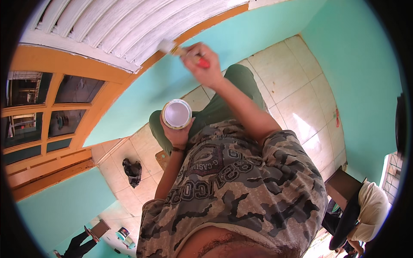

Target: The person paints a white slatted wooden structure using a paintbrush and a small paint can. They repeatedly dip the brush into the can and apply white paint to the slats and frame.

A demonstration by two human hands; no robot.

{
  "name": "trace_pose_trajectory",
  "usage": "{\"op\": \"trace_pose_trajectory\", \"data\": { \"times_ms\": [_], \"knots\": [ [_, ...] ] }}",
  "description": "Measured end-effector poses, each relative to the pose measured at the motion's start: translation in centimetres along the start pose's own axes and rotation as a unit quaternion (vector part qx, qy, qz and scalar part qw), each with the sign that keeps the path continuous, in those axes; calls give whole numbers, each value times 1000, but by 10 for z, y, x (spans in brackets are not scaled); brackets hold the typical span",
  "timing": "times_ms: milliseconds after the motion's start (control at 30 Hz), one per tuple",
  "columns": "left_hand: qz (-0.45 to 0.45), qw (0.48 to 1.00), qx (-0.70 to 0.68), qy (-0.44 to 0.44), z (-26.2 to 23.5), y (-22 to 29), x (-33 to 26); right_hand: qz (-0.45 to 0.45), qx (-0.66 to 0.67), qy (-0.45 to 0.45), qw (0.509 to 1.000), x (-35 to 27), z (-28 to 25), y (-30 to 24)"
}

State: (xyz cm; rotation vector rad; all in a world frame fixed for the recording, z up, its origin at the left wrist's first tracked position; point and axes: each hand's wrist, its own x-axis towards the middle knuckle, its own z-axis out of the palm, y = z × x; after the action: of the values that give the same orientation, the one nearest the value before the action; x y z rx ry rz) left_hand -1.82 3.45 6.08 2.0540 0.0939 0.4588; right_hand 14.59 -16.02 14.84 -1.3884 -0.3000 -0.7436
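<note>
Camouflage shirt fills the near middle of the view, worn by the person looking down. At far left stands an orange-framed window with dark panes, and above it a white louvred shutter runs along the top. Lower left, on the pale tiled floor, lies a crumpled black cloth.

Just right of that, the left hand is raised from the near side, its fingers wrapped from below around a small round paint can; the can is open and shows white paint inside a brassy rim. It hangs above the person's green-trousered knee.

Further right and farther off, the right hand is closed on the red handle of a paintbrush, whose white bristles touch the orange trim beside the turquoise wall. At lower right, a brown cardboard box sits beside another person in a pale top.
</note>
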Motion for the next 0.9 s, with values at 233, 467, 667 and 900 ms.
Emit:
{"op": "trace_pose_trajectory", "data": {
  "times_ms": [233,467,667,900],
  "knots": [
    [3,1000,-9,0,2,4,2,-27,-74,305,949,40,-54,29],
    [-5,1000,-10,-11,0,4,4,-14,-22,-12,1000,5,-9,1],
    [6,1000,-9,-1,2,0,1,73,34,222,972,52,-68,18],
    [-5,1000,-19,-11,3,0,3,-60,-158,170,971,44,-58,33]
  ]
}}
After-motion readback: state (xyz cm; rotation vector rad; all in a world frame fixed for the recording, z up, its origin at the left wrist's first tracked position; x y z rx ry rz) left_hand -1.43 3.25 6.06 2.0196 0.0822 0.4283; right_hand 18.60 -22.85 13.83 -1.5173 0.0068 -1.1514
